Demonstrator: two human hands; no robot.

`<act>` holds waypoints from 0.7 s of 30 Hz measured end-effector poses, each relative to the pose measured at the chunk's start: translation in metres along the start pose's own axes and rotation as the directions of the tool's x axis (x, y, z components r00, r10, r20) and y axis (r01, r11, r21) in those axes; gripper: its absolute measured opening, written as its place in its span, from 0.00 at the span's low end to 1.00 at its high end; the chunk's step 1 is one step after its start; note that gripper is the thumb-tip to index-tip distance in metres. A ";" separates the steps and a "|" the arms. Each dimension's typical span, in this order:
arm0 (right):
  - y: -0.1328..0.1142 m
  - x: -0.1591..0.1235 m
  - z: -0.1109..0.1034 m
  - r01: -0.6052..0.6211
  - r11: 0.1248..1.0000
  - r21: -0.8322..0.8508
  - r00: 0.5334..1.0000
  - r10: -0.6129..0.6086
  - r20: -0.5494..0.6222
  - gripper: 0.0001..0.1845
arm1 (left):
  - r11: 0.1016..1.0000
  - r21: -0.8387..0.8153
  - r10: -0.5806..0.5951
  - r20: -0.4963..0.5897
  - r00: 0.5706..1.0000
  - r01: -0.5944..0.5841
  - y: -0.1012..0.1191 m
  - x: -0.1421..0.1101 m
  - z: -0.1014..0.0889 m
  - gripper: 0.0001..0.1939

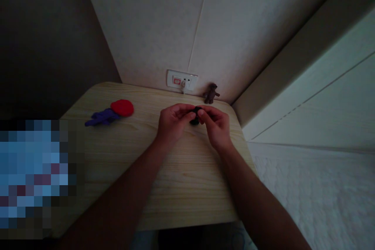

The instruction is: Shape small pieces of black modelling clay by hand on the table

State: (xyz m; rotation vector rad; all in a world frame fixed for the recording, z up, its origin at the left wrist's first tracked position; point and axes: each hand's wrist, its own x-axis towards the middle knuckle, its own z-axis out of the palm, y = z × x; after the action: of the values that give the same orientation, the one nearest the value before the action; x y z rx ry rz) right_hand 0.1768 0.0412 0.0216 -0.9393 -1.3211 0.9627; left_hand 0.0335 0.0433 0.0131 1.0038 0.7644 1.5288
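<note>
Black piece (194,120), small and dark, held up in front between the fingertips of both hands, over the rear part of the pale wood-grain table (181,187), right of its middle; contact with the tabletop not clear from this angle. Left hand (173,123) pinching from the left, thumb against the near side, fingers curled behind. Right hand (219,125) pinching from the other side, thumb tip close to the left thumb, fingers bent inward. Exact outline partly hidden by the thumbs. Just beyond the right hand, near the wall (146,19), a brown figure (210,94), upright, with one arm out to the side. Over on the left of the tabletop, a purple figure (104,117) lying flat, with a round red disc (122,108) touching its right end. Low on the wall, a white socket plate (191,82) with a red square (177,81), its pale mark too small to read, and a white plug (183,86) beside that. At lower left, a blue pixelated patch (29,172), any writing there unreadable. To the right, below a pale panel (319,113), white textured fabric (319,195).
</note>
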 end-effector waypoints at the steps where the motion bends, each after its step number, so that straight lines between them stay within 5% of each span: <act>1: 0.001 0.000 0.000 -0.018 0.999 0.041 1.000 0.018 0.008 0.12 | 0.999 -0.028 -0.026 -0.003 1.000 0.026 0.000 0.000 0.000 0.14; 7: -0.001 0.002 0.001 -0.071 0.985 0.157 0.996 0.062 0.060 0.09 | 0.958 -0.231 -0.159 0.057 0.986 0.168 0.002 0.001 0.003 0.20; 11: -0.001 0.000 -0.001 0.130 0.985 -0.117 0.990 -0.135 -0.035 0.11 | 0.984 -0.146 -0.109 -0.038 0.993 0.102 0.000 0.003 0.003 0.20; 15: -0.001 -0.001 -0.005 0.313 0.849 -0.426 0.939 -0.343 0.006 0.10 | 0.998 -0.040 -0.056 -0.148 0.987 0.051 -0.002 0.005 0.000 0.24; 21: 0.003 0.000 -0.004 0.282 0.880 -0.382 0.956 -0.289 0.040 0.14 | 0.997 -0.049 -0.073 -0.129 0.989 0.068 -0.001 0.004 -0.003 0.26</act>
State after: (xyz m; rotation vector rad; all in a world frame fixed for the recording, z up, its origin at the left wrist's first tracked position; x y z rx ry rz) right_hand 0.1808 0.0421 0.0183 -1.0054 -1.6159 0.4706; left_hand 0.0311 0.0478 0.0122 0.8417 0.8451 1.5545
